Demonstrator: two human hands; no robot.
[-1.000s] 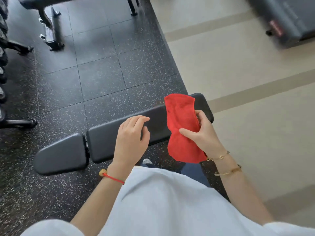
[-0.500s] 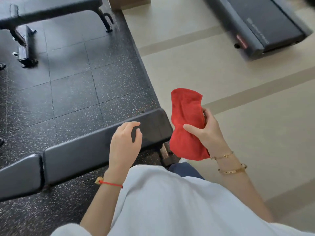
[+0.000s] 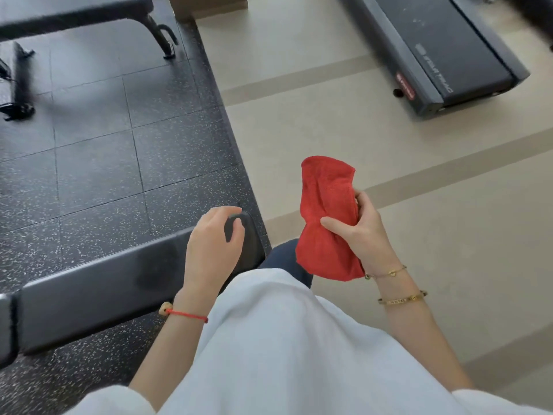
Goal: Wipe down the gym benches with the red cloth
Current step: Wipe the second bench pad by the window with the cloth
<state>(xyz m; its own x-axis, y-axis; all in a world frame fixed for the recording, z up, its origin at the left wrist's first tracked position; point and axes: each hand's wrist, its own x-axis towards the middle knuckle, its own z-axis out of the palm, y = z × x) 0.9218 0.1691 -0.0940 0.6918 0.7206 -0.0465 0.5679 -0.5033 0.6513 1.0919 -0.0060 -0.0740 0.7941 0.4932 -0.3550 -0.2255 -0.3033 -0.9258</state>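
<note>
Now right hand [image 3: 363, 235] grips red cloth [image 3: 326, 217] — beside bench [image 3: 98, 283].

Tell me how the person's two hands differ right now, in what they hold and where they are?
The right hand grips the bunched red cloth, while the left hand holds nothing and rests with loosely curled fingers on the end of the near bench. The right hand is held out over the beige floor, away from the padding; the left stays above the bench. The right wrist wears gold bracelets, the left a red string. Both are bare.
</note>
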